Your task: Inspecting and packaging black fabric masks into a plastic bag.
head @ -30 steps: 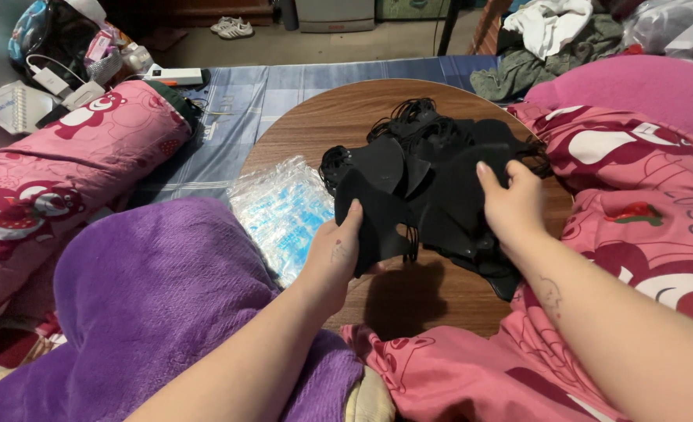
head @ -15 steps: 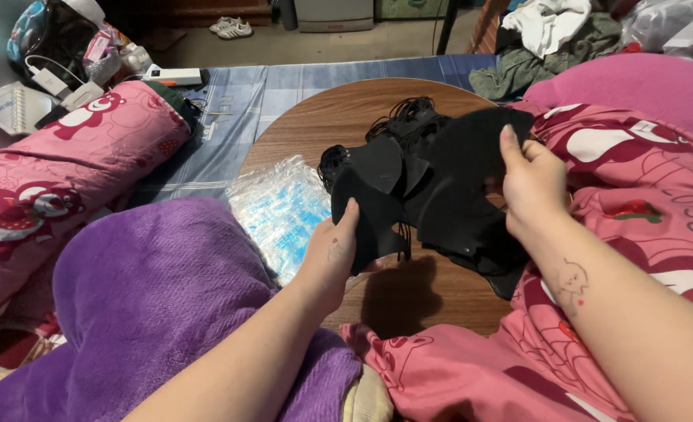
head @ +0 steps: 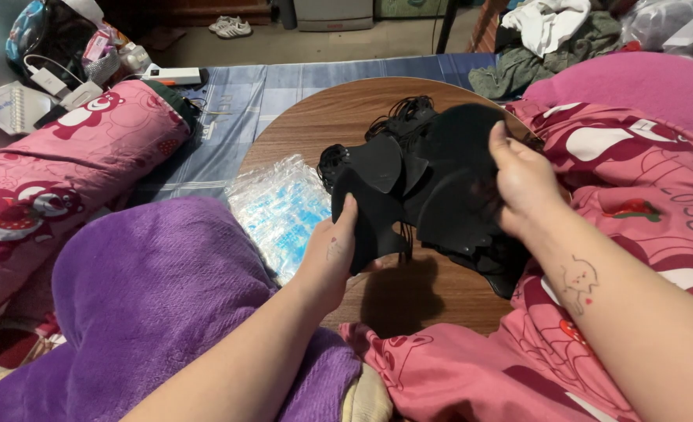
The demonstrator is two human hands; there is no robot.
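A: Largest items?

B: 1 purple blanket [head: 135, 305], near left; 1 pink printed blanket [head: 643, 234], right; 1 round wooden counter [head: 323, 117].

A: On the counter?

B: 1 heap of black fabric pieces [head: 432, 187], centre; 1 clear plastic bag [head: 280, 207] just beside it, left.

A: Hands?

B: Left hand [head: 334, 254] grasping 1 piece's lower edge. Right hand [head: 522, 184] clenched on another, lifted above the heap.
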